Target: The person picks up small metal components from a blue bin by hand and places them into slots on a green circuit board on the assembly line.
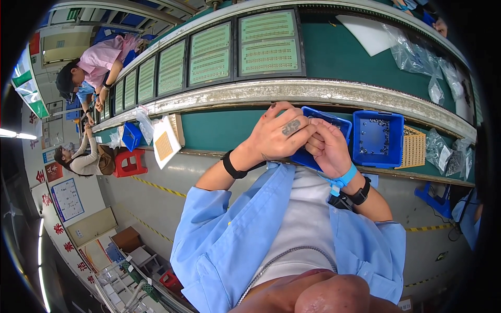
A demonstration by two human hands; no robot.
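Near rail point(313, 93) of the line: long, worn metal, spanning most of the view. Alongside it, a green bench strip point(219, 125). Beyond the rail, pale green panels point(269, 34) sit in dark frames, in a row running off to the left.

On the bench, two blue bins side by side. The first bin point(327, 115) lies directly below both hands, partly covered by them; the second bin point(371, 138) stands just to its right.

Left hand point(279, 130): back uppermost, fingers bent inward. Right hand point(330, 145): fingers curled, thumb drawn in, narrow grip. Fingertips of the two meet over the first bin; whether anything is pinched there, cannot tell.

Right of the second bin: a tan perforated board point(412, 148), then clear bags point(441, 151). Smallest items: dark parts point(386, 138) scattered inside the second bin.
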